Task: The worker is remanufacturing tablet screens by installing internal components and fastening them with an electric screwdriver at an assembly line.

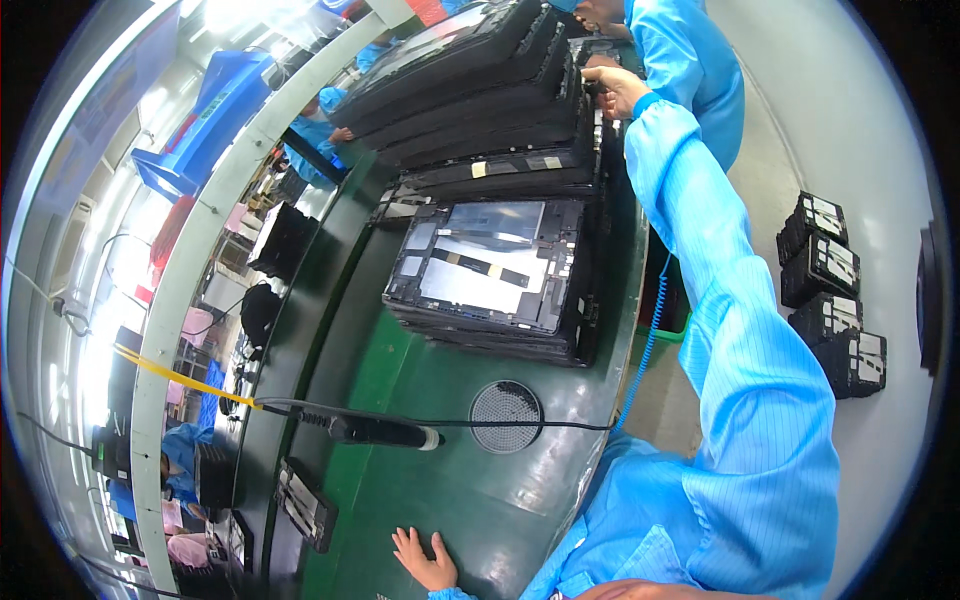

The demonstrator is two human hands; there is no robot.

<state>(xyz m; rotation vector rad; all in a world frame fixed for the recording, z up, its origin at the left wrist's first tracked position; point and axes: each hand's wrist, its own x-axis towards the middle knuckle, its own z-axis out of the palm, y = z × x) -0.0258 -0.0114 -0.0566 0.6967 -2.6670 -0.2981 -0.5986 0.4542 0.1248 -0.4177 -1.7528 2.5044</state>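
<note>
My right arm stretches far forward, and my right hand (619,92) is at the right edge of a tall stack of black trays (470,110), its fingers bent and closed at that edge. My left hand (427,562) lies with fingers spread on the green workbench (410,500) near the lower edge. Between my hands sits a lower stack of opened tablets (490,265), flat black units with silver battery panels and a dark strip showing on top. The tall stack leans slightly behind it.
A black electric screwdriver (380,432) hangs on a cable beside a round perforated metal disc (506,416). A blue coiled cord (655,320) runs down the bench's right edge. Another person in blue (690,70) stands ahead. More black units (830,300) stand on the floor at right.
</note>
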